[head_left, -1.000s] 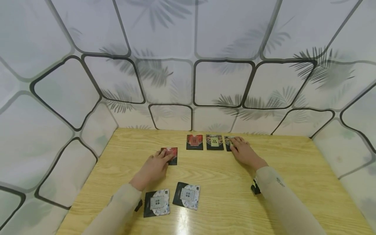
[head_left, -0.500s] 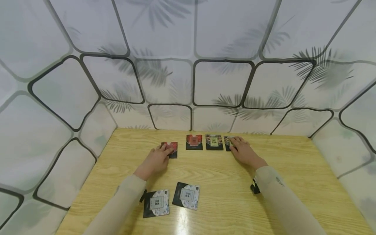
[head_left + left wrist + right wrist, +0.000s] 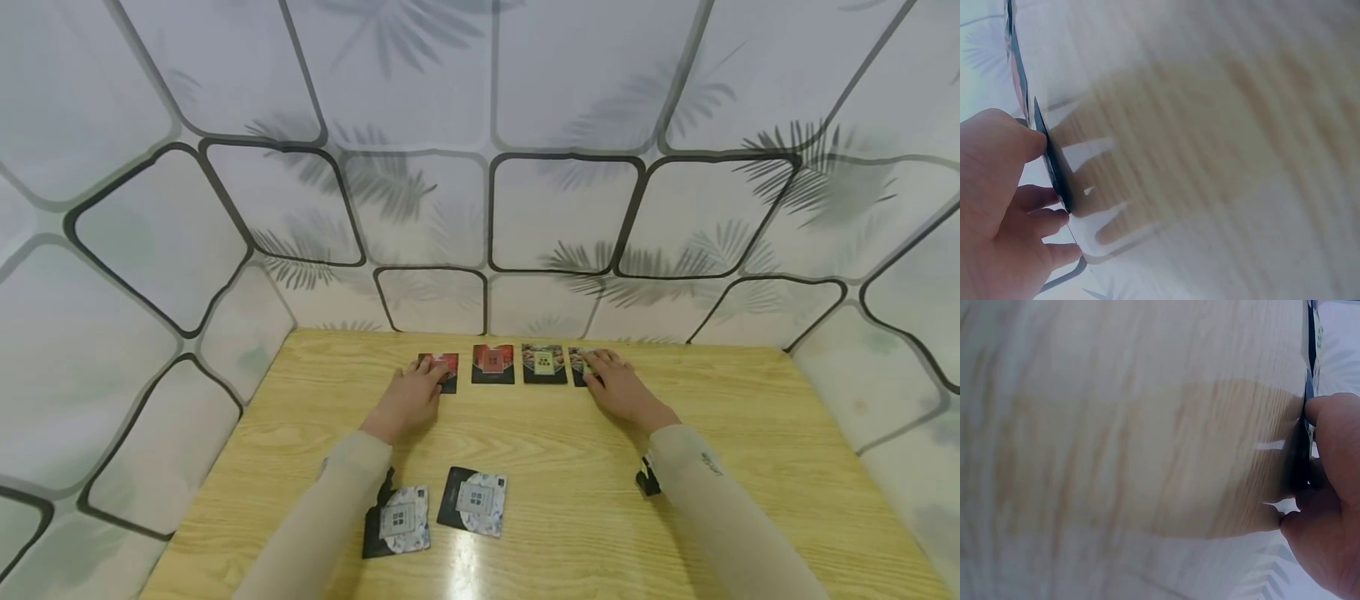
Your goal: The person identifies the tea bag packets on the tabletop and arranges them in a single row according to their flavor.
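Observation:
In the head view my left hand (image 3: 408, 398) lies over a flat red-and-black square packet (image 3: 450, 385), fingers spread on its top and covering much of it. The left wrist view shows thumb and fingertips along the packet's dark edge (image 3: 1055, 165), low against the table. Farther right, my right hand (image 3: 621, 387) rests on a dark packet with a food picture (image 3: 577, 367), its right part hidden under the fingers. Between the hands lie a red packet (image 3: 492, 365) and a packet with a yellow-green label (image 3: 544, 364). All four form a row near the back edge.
Two black-and-white packets lie nearer the front: one (image 3: 472, 501) slightly turned, the other (image 3: 397, 523) beside the left sleeve (image 3: 322, 508), partly overlapped by a black wrist strap. The wooden table (image 3: 720, 400) meets a patterned curtain wall (image 3: 562, 217) at the back and sides.
My left hand has slid the red-and-black packet away from me and slightly right, level with the row at the back. The right hand stays on its packet.

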Tool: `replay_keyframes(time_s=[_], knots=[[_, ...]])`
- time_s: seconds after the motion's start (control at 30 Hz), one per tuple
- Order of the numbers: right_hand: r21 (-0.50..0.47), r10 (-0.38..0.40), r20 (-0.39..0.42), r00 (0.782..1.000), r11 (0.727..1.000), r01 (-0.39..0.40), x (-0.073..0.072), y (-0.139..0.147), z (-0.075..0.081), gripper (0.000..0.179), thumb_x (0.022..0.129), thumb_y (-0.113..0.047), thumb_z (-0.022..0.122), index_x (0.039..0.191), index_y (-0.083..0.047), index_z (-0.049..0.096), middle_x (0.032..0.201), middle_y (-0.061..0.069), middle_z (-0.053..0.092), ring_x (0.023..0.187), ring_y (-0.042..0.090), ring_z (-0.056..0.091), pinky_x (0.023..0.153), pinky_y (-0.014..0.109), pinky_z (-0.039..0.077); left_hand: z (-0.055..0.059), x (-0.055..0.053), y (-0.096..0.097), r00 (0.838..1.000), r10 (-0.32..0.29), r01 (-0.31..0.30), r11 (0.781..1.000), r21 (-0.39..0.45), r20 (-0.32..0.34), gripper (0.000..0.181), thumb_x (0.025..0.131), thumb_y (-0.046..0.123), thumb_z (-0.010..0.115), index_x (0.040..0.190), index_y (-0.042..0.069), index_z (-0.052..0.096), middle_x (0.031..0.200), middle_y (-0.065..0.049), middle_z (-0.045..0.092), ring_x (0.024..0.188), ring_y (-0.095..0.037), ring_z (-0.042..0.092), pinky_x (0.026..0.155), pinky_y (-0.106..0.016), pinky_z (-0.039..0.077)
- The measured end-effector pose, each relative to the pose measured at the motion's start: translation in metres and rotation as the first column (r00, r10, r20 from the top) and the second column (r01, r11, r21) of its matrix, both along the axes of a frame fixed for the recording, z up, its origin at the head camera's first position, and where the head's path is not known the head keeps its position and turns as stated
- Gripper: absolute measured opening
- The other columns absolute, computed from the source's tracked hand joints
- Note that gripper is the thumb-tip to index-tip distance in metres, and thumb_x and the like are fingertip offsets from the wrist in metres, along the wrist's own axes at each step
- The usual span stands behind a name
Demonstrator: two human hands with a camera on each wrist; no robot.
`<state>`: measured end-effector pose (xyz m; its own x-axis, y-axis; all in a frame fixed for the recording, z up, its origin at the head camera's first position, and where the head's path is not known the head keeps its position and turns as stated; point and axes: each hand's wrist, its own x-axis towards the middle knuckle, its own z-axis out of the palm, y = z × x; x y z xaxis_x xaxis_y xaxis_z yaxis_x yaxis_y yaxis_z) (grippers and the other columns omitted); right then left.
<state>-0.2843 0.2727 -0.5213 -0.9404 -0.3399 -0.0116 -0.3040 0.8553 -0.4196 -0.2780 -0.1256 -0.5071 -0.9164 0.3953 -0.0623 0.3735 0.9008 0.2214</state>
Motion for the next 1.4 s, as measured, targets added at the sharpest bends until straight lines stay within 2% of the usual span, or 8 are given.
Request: replay_keyframes(time_s=[0.2,0.53,0.8,1.4], knots=[[-0.006,0.003,0.0,1.0,1.0,-0.003,0.0,0.0,0.0,0.054,0.115,-0.023,0.042,0.163,0.001,0.035,0.167,0.035,0.029,0.156,0.058,0.02,0.122,0.079,0.014,0.001,-0.007,0.003,1.0,-0.004,0.004,1.0,-0.001,0.011,0.045,0.111,0.018,0.048,0.156,0.012,0.049,0.162,-0.027,0.044,0.151,-0.048,0.042,0.118,-0.073,0.035],[-0.001,0.002,-0.004,1.0,1.0,-0.002,-0.001,0.001,-0.002,0.054,0.115,-0.022,0.042,0.163,0.001,0.035,0.167,0.035,0.029,0.156,0.057,0.02,0.122,0.079,0.014,0.003,-0.012,0.007,0.999,0.008,-0.007,1.0,-0.027,0.044,0.051,0.113,0.019,0.044,0.163,0.014,0.042,0.167,-0.025,0.037,0.155,-0.046,0.036,0.121,-0.071,0.032],[0.004,0.001,0.002,1.0,1.0,-0.001,-0.002,0.002,-0.002,0.054,0.114,-0.022,0.042,0.163,0.001,0.035,0.167,0.036,0.028,0.156,0.057,0.021,0.122,0.079,0.015,0.005,-0.015,0.014,0.997,0.027,-0.026,0.999,-0.023,0.073,0.053,0.114,0.022,0.042,0.166,0.017,0.037,0.17,-0.024,0.031,0.158,-0.046,0.029,0.123,-0.071,0.029],[-0.002,-0.006,0.007,1.0,1.0,0.006,-0.001,0.001,-0.001,0.054,0.114,-0.021,0.042,0.164,0.0,0.034,0.167,0.035,0.027,0.157,0.057,0.018,0.122,0.079,0.012,0.01,-0.017,0.018,0.997,0.023,-0.021,0.999,-0.037,0.077,0.051,0.114,0.022,0.041,0.165,0.016,0.039,0.169,-0.023,0.033,0.157,-0.046,0.032,0.121,-0.07,0.034]])
